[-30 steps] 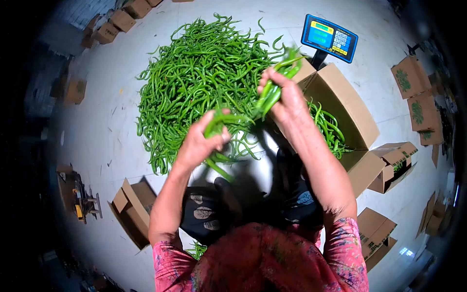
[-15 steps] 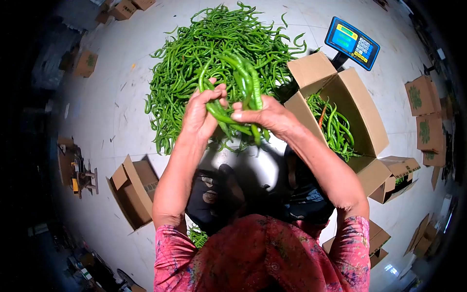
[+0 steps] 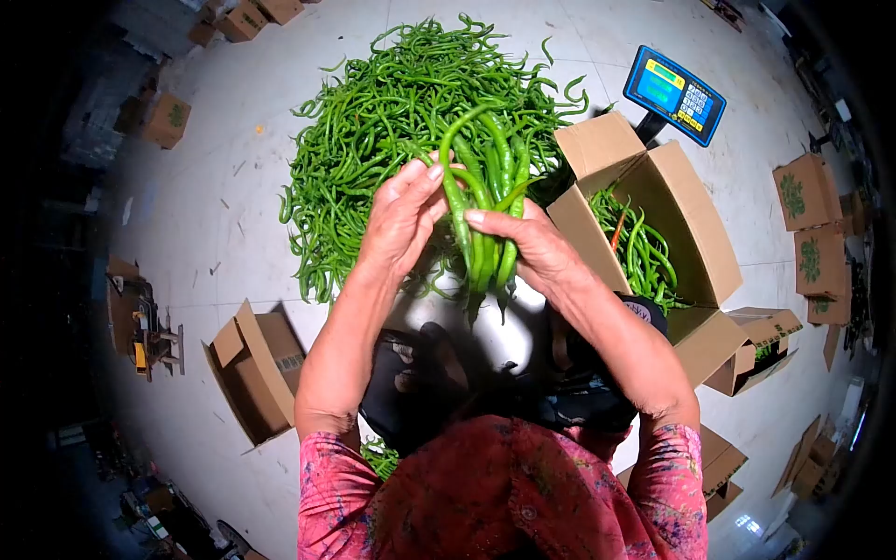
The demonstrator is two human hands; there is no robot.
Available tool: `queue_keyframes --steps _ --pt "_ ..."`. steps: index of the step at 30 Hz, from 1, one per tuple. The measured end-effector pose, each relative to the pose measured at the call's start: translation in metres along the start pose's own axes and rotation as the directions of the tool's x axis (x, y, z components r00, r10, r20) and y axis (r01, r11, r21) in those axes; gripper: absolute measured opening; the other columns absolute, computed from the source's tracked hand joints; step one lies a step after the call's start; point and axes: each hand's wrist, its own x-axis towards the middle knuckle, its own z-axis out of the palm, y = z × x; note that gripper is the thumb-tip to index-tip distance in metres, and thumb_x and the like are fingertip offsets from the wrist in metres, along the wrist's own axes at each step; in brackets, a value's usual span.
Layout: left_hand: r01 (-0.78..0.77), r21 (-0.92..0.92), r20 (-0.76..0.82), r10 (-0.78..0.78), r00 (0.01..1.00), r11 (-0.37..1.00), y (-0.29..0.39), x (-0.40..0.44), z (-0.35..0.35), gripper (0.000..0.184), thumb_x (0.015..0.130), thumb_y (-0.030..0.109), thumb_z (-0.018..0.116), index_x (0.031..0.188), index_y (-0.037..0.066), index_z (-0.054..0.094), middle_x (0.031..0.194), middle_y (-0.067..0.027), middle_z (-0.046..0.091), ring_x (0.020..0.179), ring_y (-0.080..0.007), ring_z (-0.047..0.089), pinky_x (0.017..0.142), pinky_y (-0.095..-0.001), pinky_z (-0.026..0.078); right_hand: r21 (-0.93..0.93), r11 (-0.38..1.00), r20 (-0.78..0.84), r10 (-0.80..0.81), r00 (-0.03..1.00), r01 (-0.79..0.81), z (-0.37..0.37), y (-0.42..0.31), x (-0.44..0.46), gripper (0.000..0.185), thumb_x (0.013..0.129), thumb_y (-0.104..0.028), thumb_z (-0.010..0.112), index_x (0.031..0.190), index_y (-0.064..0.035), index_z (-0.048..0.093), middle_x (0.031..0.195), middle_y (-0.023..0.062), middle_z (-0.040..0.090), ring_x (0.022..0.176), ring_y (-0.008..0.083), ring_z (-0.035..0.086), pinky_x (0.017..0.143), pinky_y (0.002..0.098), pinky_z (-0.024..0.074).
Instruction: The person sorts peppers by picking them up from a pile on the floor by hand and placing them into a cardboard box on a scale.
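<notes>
Long green chili peppers (image 3: 481, 247) hang in a bunch from my right hand (image 3: 534, 238), whose thumb presses across them. My left hand (image 3: 408, 210) is beside the bunch, thumb and fingers closed around a green chili pepper at its upper left side. Part of that grip is hidden behind the fingers. Beyond both hands, a large pile of green chili peppers (image 3: 373, 121) covers the floor. To the right of my right hand stands an open cardboard box (image 3: 695, 215) with green chili peppers and one reddish one inside.
A scale display (image 3: 674, 93) rises behind the open box. Another open carton (image 3: 247, 373) lies at the left, and a smaller one (image 3: 758, 350) at the right. Stacked cartons (image 3: 807, 224) stand at the far right. More peppers (image 3: 380, 457) lie near my left elbow.
The peppers in my right hand have turned more upright, tips pointing down. My left hand has moved slightly right and up, its fingers now at the upper left of the bunch.
</notes>
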Motion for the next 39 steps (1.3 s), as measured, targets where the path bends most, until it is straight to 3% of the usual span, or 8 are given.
queue_keyframes --steps 7,12,15,21,25,30,34,39 --pt "0.018 0.154 -0.020 -0.015 1.000 0.988 -0.002 -0.005 -0.001 0.029 0.088 0.015 0.066 0.113 0.005 0.056 0.095 -0.0004 0.060 0.081 -0.0086 0.054 0.076 -0.0256 0.046 -0.076 0.997 0.014 -0.003 1.000 0.004 -0.006 -0.001 -0.004 0.050 0.080 -0.007 0.069 0.128 -0.0047 0.055 0.110 0.0005 0.063 0.094 0.0095 0.057 0.084 0.0255 0.0456" --pt "-0.008 0.206 -0.026 0.014 1.000 0.979 -0.001 -0.008 0.011 0.041 0.083 0.010 0.072 0.118 -0.001 0.056 0.095 -0.0037 0.062 0.086 -0.0122 0.059 0.081 -0.0281 0.050 -0.109 0.968 0.022 -0.226 0.974 0.227 0.011 -0.002 -0.005 0.047 0.078 -0.002 0.070 0.124 -0.0048 0.057 0.109 0.0031 0.064 0.099 0.0114 0.059 0.088 0.0271 0.0466" --pt "-0.058 0.360 -0.061 0.085 0.994 0.931 -0.009 -0.009 0.018 0.041 0.082 0.010 0.072 0.119 -0.002 0.058 0.096 -0.0041 0.063 0.086 -0.0109 0.059 0.079 -0.0273 0.050 -0.205 0.975 -0.114 -0.108 0.988 0.083 -0.001 0.003 -0.006 0.048 0.077 -0.001 0.069 0.124 -0.0050 0.057 0.109 0.0047 0.064 0.098 0.0129 0.061 0.089 0.0276 0.0474" --pt "-0.076 0.488 -0.014 0.095 0.995 0.870 -0.006 -0.007 0.025 0.035 0.090 0.016 0.063 0.123 0.004 0.060 0.103 -0.0040 0.065 0.089 -0.0094 0.060 0.076 -0.0237 0.049 -0.010 0.992 -0.149 -0.127 0.981 0.127 -0.013 -0.004 -0.005 0.036 0.077 0.001 0.063 0.113 -0.0002 0.061 0.101 0.0057 0.066 0.091 0.0143 0.062 0.082 0.0280 0.0483" --pt "-0.014 0.333 -0.044 0.030 0.999 0.943 -0.007 -0.004 0.013 0.024 0.094 0.016 0.058 0.115 0.005 0.059 0.109 -0.0083 0.065 0.089 -0.0108 0.061 0.078 -0.0252 0.052 -0.046 0.985 -0.258 -0.171 0.951 0.164 -0.016 -0.011 -0.007 0.029 0.076 -0.002 0.066 0.104 0.0001 0.062 0.094 0.0072 0.066 0.084 0.0153 0.062 0.079 0.0286 0.0494" --pt "-0.117 0.298 -0.122 0.159 0.980 0.947 0.001 0.002 0.005 0.020 0.095 0.018 0.056 0.108 0.002 0.057 0.101 -0.0107 0.065 0.088 -0.0148 0.063 0.072 -0.0249 0.055 0.060 0.978 -0.337 -0.167 0.926 0.198 -0.044 -0.037 -0.010 0.028 0.077 -0.005 0.071 0.102 0.0033 0.059 0.088 0.0106 0.066 0.079 0.0176 0.065 0.075 0.0321 0.0554" --pt "-0.221 0.238 -0.213 0.273 0.938 0.946 0.005 0.013 -0.017 0.017 0.093 0.019 0.061 0.100 0.003 0.061 0.087 -0.0048 0.065 0.069 -0.0069 0.060 0.064 -0.0189 0.054 0.022 0.970 -0.371 -0.216 0.903 0.242 -0.049 -0.045 -0.021 0.039 0.079 -0.003 0.069 0.116 0.0019 0.055 0.093 0.0105 0.066 0.080 0.0183 0.065 0.076 0.0314 0.0547" --pt "-0.334 0.156 -0.275 0.365 0.889 0.930 0.016 0.015 -0.013 0.014 0.092 0.017 0.062 0.096 0.004 0.059 0.089 -0.0075 0.065 0.072 -0.0100 0.062 0.063 -0.0205 0.056 -0.007 0.967 -0.426 -0.232 0.875 0.253 -0.054 -0.045 -0.032 0.036 0.079 -0.001 0.068 0.113 0.0013 0.055 0.091 0.0091 0.065 0.080 0.0182 0.065 0.075 0.0316 0.0548"
